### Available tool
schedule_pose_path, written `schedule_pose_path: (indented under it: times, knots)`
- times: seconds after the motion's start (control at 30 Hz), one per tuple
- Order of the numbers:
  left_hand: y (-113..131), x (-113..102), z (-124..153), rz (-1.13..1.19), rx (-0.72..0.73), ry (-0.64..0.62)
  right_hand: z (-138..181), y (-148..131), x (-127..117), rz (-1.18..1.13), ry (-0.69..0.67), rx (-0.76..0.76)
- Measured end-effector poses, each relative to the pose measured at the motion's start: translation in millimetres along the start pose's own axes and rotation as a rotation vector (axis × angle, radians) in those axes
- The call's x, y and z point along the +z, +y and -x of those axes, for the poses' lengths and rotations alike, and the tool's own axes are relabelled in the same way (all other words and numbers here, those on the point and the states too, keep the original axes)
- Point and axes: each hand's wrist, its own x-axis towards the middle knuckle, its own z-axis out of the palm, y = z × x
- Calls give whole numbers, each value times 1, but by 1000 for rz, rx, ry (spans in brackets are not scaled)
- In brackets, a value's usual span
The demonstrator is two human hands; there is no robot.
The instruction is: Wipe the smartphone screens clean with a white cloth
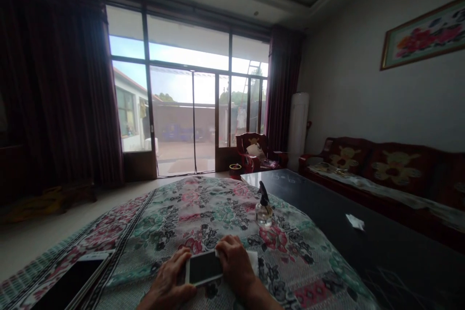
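A white-framed smartphone [205, 268] with a dark screen is held just above the flowered tablecloth [163, 232]. My left hand [174, 276] grips its left end, thumb on the near edge and fingers on the far edge. Curled over the phone's right end, my right hand [236, 264] presses a white tissue or cloth [255, 260] that sticks out to its right. The fingers hide most of that white piece. Beyond my hands stands a clear spray bottle [264, 213] with a black trigger head, upright on the cloth.
At the lower left lies a larger white-edged tablet-like device [78, 281] with a black screen. A dark table [327, 223] adjoins on the right, bearing a crumpled white tissue [355, 222]. Wooden sofa [392, 169] and armchair [252, 152] stand behind, near glass doors.
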Motion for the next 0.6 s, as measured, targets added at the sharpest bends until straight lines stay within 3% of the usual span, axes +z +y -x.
schedule_pose_path:
  times: [0.37,0.6]
  knots:
    - [25,-12,5,-2,-50,-38,39,-3,-21,80,-150,-143]
    - [25,-15,8,-6,-98,-50,27,-1,-21,46,-152,-89]
